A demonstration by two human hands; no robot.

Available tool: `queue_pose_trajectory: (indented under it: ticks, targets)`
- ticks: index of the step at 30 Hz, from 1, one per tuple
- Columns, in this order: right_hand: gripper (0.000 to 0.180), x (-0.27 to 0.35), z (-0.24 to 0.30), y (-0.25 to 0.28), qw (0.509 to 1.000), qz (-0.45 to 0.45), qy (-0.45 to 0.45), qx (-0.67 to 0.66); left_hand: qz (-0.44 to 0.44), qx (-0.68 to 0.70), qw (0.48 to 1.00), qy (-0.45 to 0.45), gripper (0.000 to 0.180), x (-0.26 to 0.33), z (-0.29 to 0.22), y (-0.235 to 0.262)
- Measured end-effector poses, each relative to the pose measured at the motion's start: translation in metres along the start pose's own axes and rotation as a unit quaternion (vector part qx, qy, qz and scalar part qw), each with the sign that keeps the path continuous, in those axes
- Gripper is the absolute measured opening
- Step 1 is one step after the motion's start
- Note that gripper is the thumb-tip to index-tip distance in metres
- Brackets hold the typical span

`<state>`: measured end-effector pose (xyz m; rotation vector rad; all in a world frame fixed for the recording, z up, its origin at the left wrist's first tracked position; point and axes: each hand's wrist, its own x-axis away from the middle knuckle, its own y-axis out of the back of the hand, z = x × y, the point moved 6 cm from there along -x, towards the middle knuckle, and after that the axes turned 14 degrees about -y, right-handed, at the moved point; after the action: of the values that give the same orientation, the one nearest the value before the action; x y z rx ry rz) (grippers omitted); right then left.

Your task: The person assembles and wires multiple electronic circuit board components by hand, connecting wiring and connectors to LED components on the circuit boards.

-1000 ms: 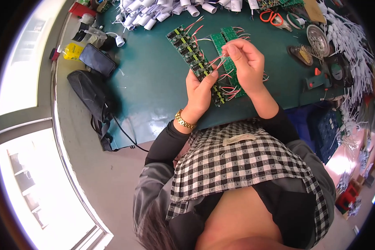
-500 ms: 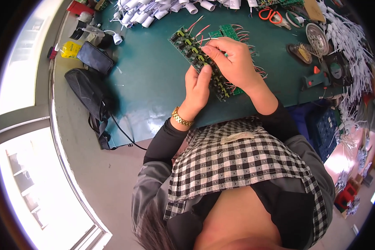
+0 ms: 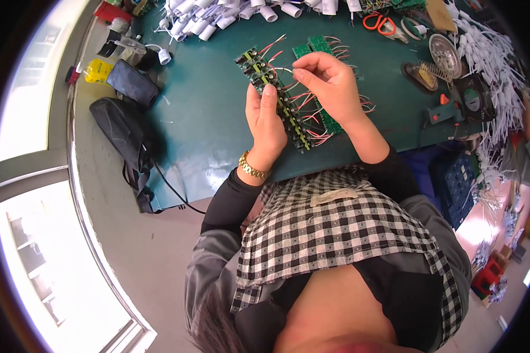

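A long, narrow green circuit board point(image 3: 292, 122), crowded with black and yellow-green parts, slants above the table. My left hand point(image 3: 266, 123) is closed on it, thumb on top near its upper middle, the other fingers partly hidden beneath. Red and white wires stick out along its right edge. My right hand point(image 3: 335, 85) pinches with thumb and forefinger at the end of a pale wire point(image 3: 284, 69) from this board. Behind that hand lie more green circuit boards point(image 3: 319, 43) with red and white wires, partly covered by the hand and the held board.
White cylindrical lamp sockets point(image 3: 206, 20) are heaped at the far edge. Orange-handled scissors point(image 3: 380, 23), a metal dish point(image 3: 444, 56), a soldering-wire-like coil stand point(image 3: 421, 76) and white wire bundles point(image 3: 500, 76) lie right. A phone point(image 3: 132, 81) and black bag point(image 3: 123, 129) lie left.
My right hand has drawn slightly away from the board's face, with the pale wire at its fingertips. My left hand and the board have shifted a little left, and the board's tilt has changed.
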<state>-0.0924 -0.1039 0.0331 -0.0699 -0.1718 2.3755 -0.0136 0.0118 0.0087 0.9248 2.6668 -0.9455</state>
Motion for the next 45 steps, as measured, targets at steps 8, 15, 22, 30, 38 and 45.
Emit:
queue_pose_trajectory:
  ticks: [8, 15, 22, 30, 38, 45]
  targets:
    - [0.016, -0.006, 0.026, -0.013, 0.985, 0.086, -0.040, 0.142, 0.084, -0.051, 0.995, -0.017, 0.031, 0.005, 0.000, -0.007]
    - [0.020, -0.002, 0.034, -0.006, 0.978, 0.098, 0.041, 0.181, 0.094, -0.026, 0.995, 0.025, 0.032, 0.006, 0.003, -0.010]
    - [0.019, -0.003, 0.039, -0.007, 0.981, 0.070, 0.018, 0.182, 0.101, -0.052, 0.993, 0.006, 0.032, 0.003, 0.000, -0.012]
    - [0.019, -0.004, 0.039, -0.003, 0.981, 0.035, 0.047, 0.183, 0.119, -0.083, 0.989, -0.012, 0.030, 0.003, -0.002, -0.015]
    - [0.021, -0.006, 0.032, 0.006, 0.988, 0.038, -0.050, 0.143, 0.114, -0.094, 0.989, 0.004, 0.029, 0.002, 0.002, -0.011]
    - [0.018, -0.009, 0.034, 0.004, 0.988, 0.043, -0.071, 0.134, 0.113, -0.113, 0.987, 0.005, 0.028, 0.002, 0.004, -0.008]
